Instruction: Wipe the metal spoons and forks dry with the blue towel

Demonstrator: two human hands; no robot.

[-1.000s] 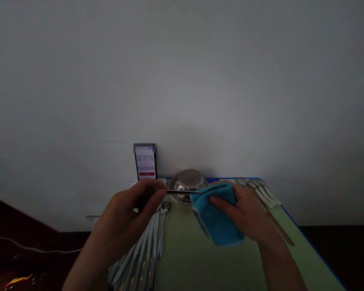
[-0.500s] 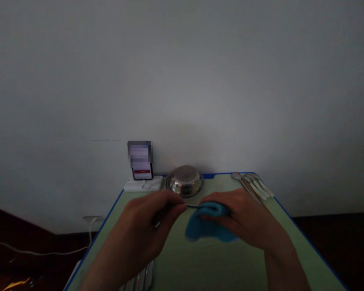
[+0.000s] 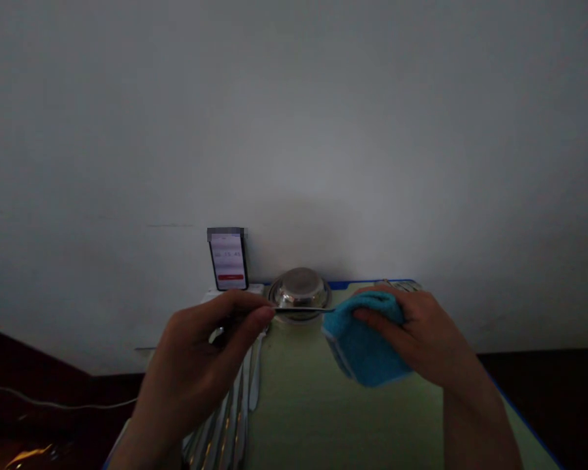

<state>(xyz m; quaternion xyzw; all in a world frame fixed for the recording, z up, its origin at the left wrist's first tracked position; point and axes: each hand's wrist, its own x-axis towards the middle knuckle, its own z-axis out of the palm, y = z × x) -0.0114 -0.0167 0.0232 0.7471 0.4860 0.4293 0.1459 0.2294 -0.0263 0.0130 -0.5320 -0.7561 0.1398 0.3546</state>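
A thin metal piece of cutlery (image 3: 304, 309) is held level between my two hands. My left hand (image 3: 200, 352) pinches it between thumb and fingers; a shiny end shows inside the palm, but its kind is unclear. At the other end, my right hand (image 3: 416, 333) grips a blue cloth (image 3: 367, 346) folded about the metal, the loose part hanging below. Under and beside my left hand lie several long metal utensils (image 3: 230, 424) on the table, partly covered by my forearm.
Behind my hands an upturned steel bowl (image 3: 301, 287) stands near the wall. Left of it, a phone (image 3: 228, 261) leans upright on a white base. More cutlery (image 3: 404, 285) lies at the back right, mostly behind my right hand. The green table (image 3: 323, 424) has blue edges.
Both hands have moved slightly up and apart, my left to the left and my right to the right. More of the metal shows between them, and the cloth hangs more open.
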